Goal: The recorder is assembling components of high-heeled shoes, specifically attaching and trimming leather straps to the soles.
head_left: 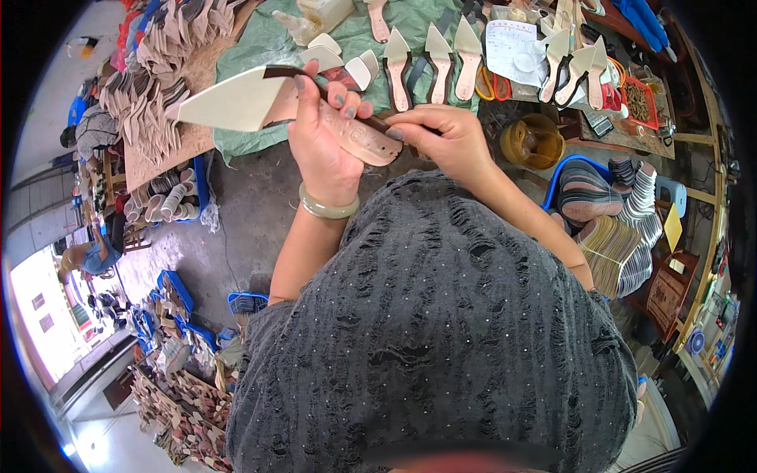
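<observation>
A shoe insole [229, 102] with a cream pointed toe and a pinkish heel part lies across my left hand [327, 146]. The fingers of that hand are wrapped round its middle, and the toe points left. Along the insole's edge runs a dark strip [282, 72]. My right hand [445, 135] is closed in a pinch at the heel end, where a dark strip seems to run between thumb and forefinger. Its fingertips partly hide that spot. Beyond my hands, several similar insoles with dark edging [398, 71] lie on a green cloth [256, 51].
Orange-handled scissors [495, 84], a paper sheet [511, 47] and a red tray [640, 102] are on the table. A yellowish bucket [532, 142] stands at its near edge. Piles of insoles [146, 118] cover the left board; bundled soles [611, 244] lie at right. Other people [95, 256] are far left.
</observation>
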The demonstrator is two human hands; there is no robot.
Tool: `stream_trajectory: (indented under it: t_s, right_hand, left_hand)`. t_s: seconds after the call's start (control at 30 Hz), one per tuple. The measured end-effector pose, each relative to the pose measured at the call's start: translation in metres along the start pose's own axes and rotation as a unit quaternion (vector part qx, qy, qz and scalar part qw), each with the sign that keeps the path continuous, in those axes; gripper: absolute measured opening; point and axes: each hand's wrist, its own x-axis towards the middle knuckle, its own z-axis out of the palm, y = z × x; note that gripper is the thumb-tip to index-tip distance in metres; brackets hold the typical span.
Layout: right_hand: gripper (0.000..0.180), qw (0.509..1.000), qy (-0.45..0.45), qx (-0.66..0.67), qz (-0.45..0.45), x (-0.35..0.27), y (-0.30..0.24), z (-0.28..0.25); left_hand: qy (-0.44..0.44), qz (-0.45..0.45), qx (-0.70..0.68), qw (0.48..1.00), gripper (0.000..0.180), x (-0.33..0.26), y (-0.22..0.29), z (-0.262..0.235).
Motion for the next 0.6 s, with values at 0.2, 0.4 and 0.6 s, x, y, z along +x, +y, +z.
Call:
stream_trajectory:
  t_s: [0.2,0.4,0.6]
  right_hand:
    - [0.019,0.975,-0.082,-0.178,-0.107,0.002,0.011,0.008]
    - [0.017,0.962,-0.141,-0.22,-0.073,-0.003,0.032,-0.002]
    - [0.011,0.878,-0.102,-0.433,-0.177,0.027,0.009,-0.017]
  left_hand:
    - [0.031,-0.022,0.057,0.998,0.058,-0.008,-0.003,-0.035]
    - [-0.123,-0.299,0.275,0.905,0.071,-0.011,0.01,-0.085]
    - [-0.269,0.198,0.781,0.528,0.034,-0.01,0.046,-0.025]
